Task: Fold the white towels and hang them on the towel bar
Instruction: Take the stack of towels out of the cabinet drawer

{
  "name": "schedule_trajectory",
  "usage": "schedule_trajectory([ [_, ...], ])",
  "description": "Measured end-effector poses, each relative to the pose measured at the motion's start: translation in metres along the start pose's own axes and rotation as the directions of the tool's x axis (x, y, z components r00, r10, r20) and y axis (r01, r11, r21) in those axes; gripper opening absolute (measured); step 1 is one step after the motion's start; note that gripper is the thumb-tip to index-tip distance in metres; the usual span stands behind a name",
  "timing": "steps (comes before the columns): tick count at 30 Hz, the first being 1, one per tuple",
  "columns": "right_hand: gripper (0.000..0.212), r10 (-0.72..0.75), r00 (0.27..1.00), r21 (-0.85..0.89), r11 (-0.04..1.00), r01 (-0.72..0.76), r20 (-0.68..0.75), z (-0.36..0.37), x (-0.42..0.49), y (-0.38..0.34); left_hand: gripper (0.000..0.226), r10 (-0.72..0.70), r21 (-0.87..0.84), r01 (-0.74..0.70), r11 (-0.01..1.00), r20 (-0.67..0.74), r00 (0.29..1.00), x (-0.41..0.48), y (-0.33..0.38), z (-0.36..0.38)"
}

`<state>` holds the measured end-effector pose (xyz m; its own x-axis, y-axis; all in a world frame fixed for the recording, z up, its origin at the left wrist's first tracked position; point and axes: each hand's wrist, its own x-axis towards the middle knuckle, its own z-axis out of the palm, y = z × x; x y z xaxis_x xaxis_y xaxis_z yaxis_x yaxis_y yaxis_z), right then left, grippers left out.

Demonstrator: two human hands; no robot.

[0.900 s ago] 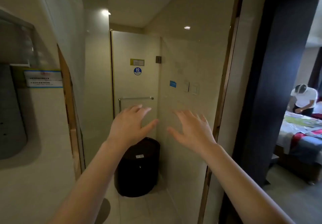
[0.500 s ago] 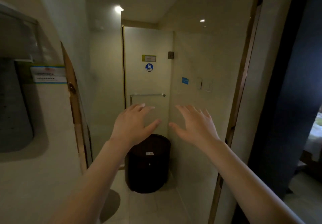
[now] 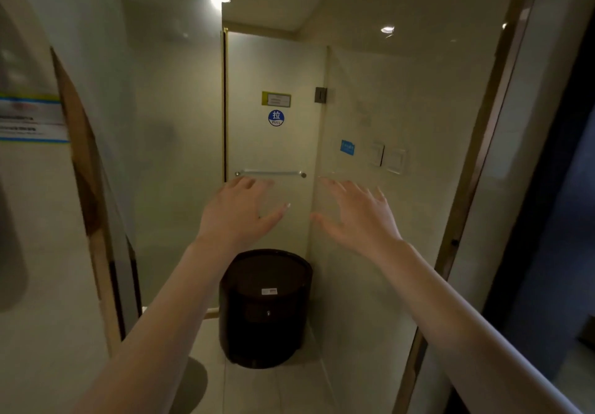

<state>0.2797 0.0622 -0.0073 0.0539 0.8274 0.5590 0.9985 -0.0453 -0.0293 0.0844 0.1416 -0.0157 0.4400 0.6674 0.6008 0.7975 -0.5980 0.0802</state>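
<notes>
Bathroom, dim and pale-tiled, with a glass door (image 3: 273, 69) straight ahead. Mounted across that door, below the round PULL sticker (image 3: 276, 118): towel bar (image 3: 270, 173), level, long axis left to right, spanning from near the door's left edge to near its right edge, ends on small round posts. Bare; no white towels anywhere in view. Held out toward it: left hand (image 3: 240, 217) and right hand (image 3: 357, 220), both spread, fingers straight, gripping nothing, fingertips just below the bar; touching the glass or short of it, impossible to tell. Black bin (image 3: 265, 304) on the floor at the door's foot. Judged barely begun: fetching, folding and hanging all left.
</notes>
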Motion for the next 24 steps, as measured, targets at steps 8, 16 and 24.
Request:
schedule_trajectory([
  [8, 0.068, -0.008, 0.999, -0.003, 1.000, 0.008, -0.040, 0.038, 0.095, 0.042, 0.063, -0.017, 0.042, 0.019, 0.999, -0.035, 0.999, 0.087, -0.022, 0.049],
  [16, 0.069, -0.015, 1.000, 0.035, 0.999, 0.016, -0.022, 0.111, 0.172, 0.076, 0.070, -0.046, 0.077, 0.046, 0.996, 0.003, 0.999, 0.156, -0.046, 0.114],
  [24, 0.067, -0.081, 0.996, 0.121, 0.989, 0.085, -0.033, 0.203, 0.278, 0.107, 0.080, -0.100, 0.166, 0.108, 0.980, -0.053, 0.994, 0.245, -0.098, 0.184],
])
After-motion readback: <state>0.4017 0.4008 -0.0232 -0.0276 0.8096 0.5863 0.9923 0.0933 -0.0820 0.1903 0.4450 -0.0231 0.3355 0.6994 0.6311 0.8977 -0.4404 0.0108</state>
